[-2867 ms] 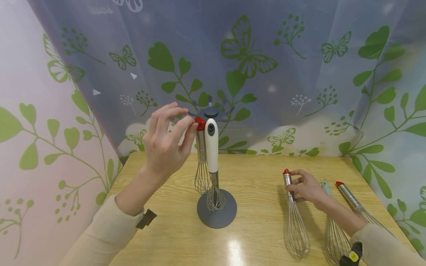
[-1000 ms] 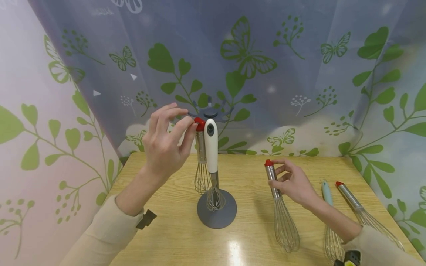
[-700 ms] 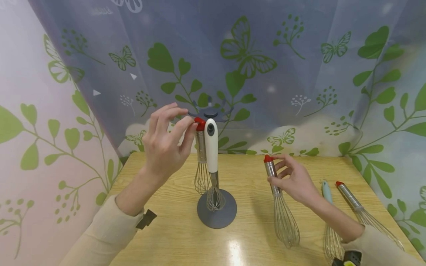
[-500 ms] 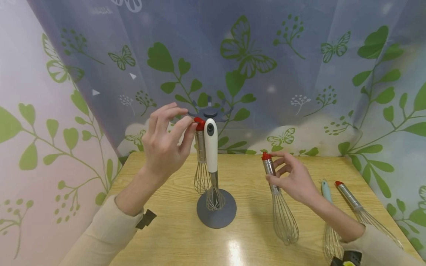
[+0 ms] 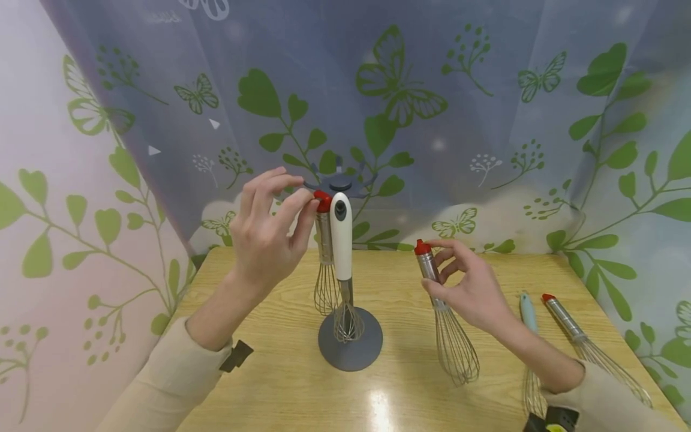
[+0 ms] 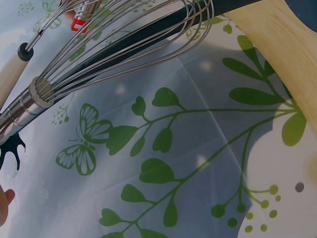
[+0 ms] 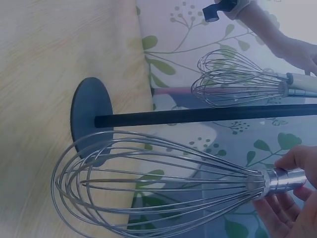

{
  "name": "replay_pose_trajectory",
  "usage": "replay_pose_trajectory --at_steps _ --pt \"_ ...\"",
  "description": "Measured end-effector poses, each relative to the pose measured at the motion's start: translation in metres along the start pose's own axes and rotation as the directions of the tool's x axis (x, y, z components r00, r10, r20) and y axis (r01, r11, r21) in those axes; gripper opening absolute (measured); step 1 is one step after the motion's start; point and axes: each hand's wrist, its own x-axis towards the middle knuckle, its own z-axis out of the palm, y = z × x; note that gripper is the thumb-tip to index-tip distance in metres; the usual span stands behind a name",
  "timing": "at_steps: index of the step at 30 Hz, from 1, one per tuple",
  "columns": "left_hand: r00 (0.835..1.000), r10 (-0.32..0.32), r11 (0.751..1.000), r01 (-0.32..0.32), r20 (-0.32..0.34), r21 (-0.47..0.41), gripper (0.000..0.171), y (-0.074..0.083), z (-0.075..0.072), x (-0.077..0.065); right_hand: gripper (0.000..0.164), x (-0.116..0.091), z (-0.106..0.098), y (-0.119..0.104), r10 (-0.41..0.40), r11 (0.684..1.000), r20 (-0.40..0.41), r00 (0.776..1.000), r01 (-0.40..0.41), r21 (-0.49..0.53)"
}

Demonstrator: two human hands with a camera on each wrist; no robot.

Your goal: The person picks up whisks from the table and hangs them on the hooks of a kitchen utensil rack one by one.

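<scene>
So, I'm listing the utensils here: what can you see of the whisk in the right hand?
The whisk has a shiny, metal-looking handle with a red cap and a balloon of thin looped wires. The right hand grips the handle between thumb and fingers. It is tilted, cap up and wires down, right of the grey stand in the head view. Whether its wires touch the table is unclear.

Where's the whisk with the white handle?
The white-handled whisk is near the middle of the head view, over the stand's grey base, just right of the red-tipped whisk at the left hand.
</scene>
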Motion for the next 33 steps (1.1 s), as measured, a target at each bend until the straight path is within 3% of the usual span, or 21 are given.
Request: replay_pose_trajectory --at_steps 23,33 --pt "1.0 0.0 1.0 0.0 0.0 -0.01 0.006 0.001 0.0 -0.001 0.064 0.005 -0.002 -0.033 -0.084 0.995 -0.021 0.996 0.085 0.054" --pt "1.0 0.001 1.0 -0.001 0.008 -0.005 0.005 0.001 0.0 0.0 0.062 0.01 -0.004 -0.044 -0.166 0.985 -0.049 0.985 0.168 0.032"
